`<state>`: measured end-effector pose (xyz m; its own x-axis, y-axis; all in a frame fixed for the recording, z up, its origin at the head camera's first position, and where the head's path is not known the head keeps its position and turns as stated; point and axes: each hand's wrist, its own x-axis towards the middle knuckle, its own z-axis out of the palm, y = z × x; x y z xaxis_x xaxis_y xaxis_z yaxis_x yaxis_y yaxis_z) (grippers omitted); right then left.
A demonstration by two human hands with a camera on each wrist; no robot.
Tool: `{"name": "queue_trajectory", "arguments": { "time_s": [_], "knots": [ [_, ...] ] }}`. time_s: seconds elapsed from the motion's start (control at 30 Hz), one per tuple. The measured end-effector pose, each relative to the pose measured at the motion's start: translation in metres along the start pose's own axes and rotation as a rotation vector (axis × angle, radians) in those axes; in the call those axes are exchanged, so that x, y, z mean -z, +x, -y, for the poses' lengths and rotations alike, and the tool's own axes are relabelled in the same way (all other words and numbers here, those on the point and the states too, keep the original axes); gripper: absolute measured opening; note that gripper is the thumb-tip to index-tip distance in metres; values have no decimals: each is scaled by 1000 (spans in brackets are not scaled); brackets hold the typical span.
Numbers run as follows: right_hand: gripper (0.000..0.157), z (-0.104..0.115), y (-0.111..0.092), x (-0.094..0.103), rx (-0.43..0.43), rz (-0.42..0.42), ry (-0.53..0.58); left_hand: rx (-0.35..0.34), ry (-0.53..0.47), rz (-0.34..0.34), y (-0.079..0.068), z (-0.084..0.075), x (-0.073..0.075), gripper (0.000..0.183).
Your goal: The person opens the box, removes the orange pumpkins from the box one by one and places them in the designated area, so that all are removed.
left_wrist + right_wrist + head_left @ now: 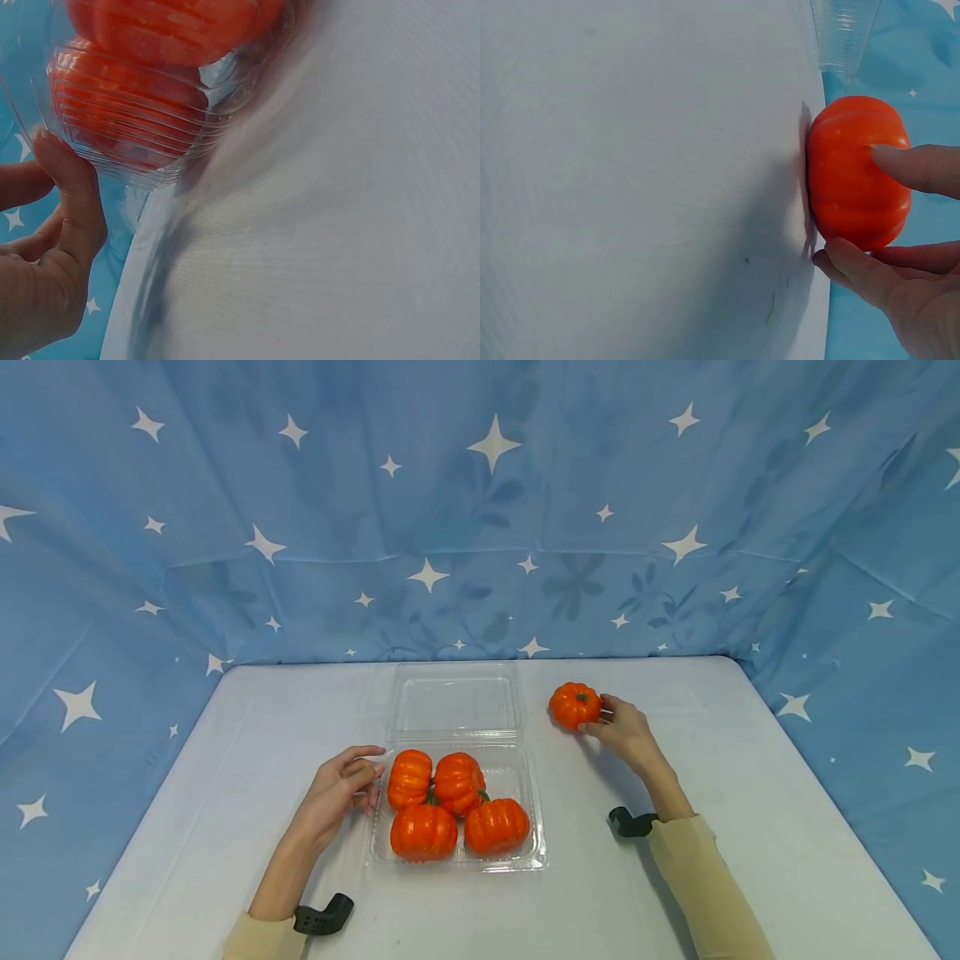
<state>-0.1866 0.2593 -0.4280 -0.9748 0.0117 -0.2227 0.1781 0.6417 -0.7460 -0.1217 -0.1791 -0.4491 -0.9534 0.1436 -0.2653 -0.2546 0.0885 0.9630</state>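
A clear plastic clamshell box (538,852) lies with its lid folded back, several small orange pumpkins (423,832) inside its base. At the box's left rim is my left hand (341,789); its thumb and fingertips pinch the edge, as the left wrist view shows. My right hand (626,733) grips another orange pumpkin (574,705), which sits on the table to the right of the lid, green stem up. In the right wrist view, the thumb presses on one side of this pumpkin (855,176) and the fingers on the other.
The flat transparent lid (456,706) stretches toward the back edge of the white-covered table (300,710). Blue star-patterned cloth (480,527) hangs behind and at both sides. Black straps (324,917) with camera mounts circle both wrists.
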Motion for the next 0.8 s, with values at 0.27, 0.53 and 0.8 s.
{"name": "queue_trajectory", "arguments": {
  "time_s": [0.27,0.53,0.8],
  "knots": [
    [85,7,-6,4,-24,18,-59,-3,-6,4,1,0,-1,43],
    [83,23,-21,14,55,-27,-142,-6,-16,2,2,0,-1,43],
    [73,35,-33,18,120,-84,-194,-4,-24,2,3,1,-1,41]
  ]
}}
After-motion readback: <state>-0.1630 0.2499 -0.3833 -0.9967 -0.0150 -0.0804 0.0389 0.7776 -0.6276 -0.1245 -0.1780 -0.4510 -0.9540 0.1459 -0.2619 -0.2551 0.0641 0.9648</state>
